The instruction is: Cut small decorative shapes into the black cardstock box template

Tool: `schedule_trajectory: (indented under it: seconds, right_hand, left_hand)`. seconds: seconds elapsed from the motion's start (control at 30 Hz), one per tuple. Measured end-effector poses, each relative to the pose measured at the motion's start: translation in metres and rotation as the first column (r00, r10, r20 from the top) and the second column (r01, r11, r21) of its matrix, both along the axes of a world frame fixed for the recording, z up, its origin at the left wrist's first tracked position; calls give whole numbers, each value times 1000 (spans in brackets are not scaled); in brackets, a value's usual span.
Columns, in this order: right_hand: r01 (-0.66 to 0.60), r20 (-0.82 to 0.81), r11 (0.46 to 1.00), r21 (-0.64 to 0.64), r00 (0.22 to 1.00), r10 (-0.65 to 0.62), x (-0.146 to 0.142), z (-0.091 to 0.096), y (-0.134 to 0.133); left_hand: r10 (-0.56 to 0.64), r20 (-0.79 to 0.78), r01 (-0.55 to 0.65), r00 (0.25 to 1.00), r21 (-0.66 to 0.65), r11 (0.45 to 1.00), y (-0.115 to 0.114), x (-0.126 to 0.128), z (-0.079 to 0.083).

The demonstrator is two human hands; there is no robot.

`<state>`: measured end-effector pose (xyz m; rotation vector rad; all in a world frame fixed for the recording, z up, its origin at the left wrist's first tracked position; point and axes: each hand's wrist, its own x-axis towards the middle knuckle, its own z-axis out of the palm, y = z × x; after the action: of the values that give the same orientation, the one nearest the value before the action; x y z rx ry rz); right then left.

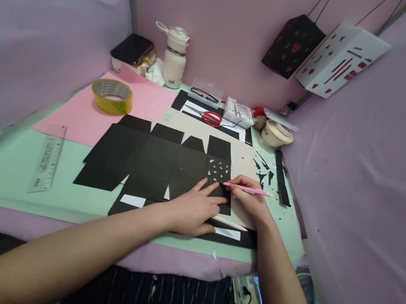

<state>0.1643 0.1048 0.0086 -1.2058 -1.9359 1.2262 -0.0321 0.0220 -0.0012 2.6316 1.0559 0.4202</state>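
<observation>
A black paper cut-out [154, 162], shaped like an unfolded box, lies flat on the mint-green mat [5, 171]. Its right panel has several small triangular holes. My left hand [195, 208] lies flat on the black paper with the fingers spread, pressing it down. My right hand [251, 199] grips a thin pink craft knife [249, 189], with the tip on the black panel beside my left fingers. A white pencil [228, 222] lies under my right wrist.
A pink sheet [76, 115] bears a yellow tape roll [112, 96]. A clear ruler [47, 159] lies left. At the back stand a white bottle [174, 57], red scissors [210, 118], a marker box [238, 112] and a masking tape roll [276, 133]. Two paper lanterns [321, 52] hang above.
</observation>
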Motion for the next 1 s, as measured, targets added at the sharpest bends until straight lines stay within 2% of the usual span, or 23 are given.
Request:
schedule_trajectory:
  seconds: [1.0]
  right_hand:
    - [40, -6, 999, 5, 999, -40, 0, 0, 0]
  left_hand:
    - [-5, 16, 5, 1000, 11, 1000, 0, 0, -4]
